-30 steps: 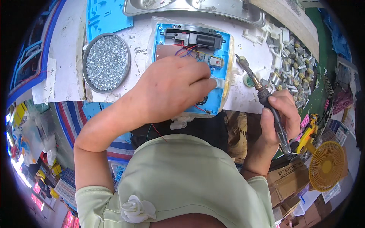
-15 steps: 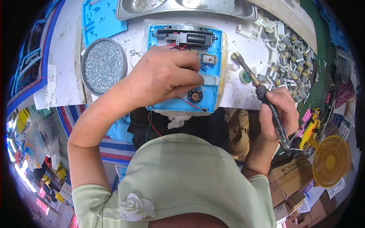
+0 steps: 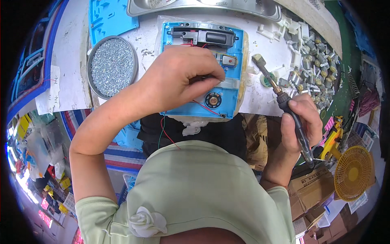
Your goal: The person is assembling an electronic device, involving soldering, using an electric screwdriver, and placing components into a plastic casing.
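A blue plastic housing (image 3: 170,106) lies on a wrapped pad on the table. In it sit a black part (image 3: 215,38), a small motor (image 3: 229,61), a round speaker (image 3: 213,100) and thin red wires. My left hand (image 3: 183,77) reaches over the housing, thumb and fingertips pinched beside a translucent strip (image 3: 230,83). What lies between those fingertips is hidden. To the right of the housing, my right hand (image 3: 300,124) grips the black handle of a soldering iron (image 3: 284,99). Its blocky tip points away from me and touches nothing I can see.
A round bowl of screws (image 3: 113,67) stands left of the housing, near another blue panel (image 3: 111,20). At the back is a metal tray (image 3: 203,9). Many small motors (image 3: 313,65) and white plastic parts are heaped at right. A yellow fan (image 3: 353,173) stands lower right.
The whole view has shifted slightly. My left fingertips stay by the translucent strip, drawn into a tighter pinch. My right hand keeps the soldering iron in much the same pose.
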{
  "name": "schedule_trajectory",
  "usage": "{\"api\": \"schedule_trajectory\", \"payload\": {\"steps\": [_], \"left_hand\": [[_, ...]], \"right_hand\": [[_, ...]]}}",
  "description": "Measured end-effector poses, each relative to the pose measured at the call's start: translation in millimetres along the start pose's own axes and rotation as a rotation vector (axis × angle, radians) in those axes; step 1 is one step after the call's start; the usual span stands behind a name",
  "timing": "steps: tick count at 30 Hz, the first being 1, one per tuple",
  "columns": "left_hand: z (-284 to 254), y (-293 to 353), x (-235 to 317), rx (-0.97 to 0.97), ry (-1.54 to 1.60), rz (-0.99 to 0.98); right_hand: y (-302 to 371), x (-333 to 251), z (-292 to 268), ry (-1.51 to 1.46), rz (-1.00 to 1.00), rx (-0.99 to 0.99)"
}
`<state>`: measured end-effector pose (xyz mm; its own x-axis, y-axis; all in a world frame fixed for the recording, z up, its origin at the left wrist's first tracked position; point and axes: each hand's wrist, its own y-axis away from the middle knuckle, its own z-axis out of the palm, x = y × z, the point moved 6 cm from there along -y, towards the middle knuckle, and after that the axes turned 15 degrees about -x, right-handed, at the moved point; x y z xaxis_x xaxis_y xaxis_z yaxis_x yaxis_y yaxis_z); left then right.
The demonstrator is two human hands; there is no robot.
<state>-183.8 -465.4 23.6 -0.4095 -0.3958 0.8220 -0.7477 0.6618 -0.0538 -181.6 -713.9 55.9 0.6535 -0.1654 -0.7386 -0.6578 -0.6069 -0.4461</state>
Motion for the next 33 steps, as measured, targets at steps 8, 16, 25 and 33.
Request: {"api": "schedule_trajectory", "payload": {"steps": [8,16,25,33], "left_hand": [[-1.9,5.8,5.1,-0.025,-0.065,0.007],[2.6,5.7,6.6,-0.106,-0.214,0.020],[2.2,0.2,9.7,-0.185,-0.330,0.105],[3.6,-3.1,12.4,-0.220,-0.364,0.113]], "right_hand": [[1.3,-2.5,1.9,-0.206,0.042,-0.134],[-5.4,5.1,25.3,-0.308,0.115,-0.295],[-6.7,7.5,25.5,-0.305,0.133,-0.273],[-10.0,5.8,27.4,-0.304,0.100,-0.289]]}}
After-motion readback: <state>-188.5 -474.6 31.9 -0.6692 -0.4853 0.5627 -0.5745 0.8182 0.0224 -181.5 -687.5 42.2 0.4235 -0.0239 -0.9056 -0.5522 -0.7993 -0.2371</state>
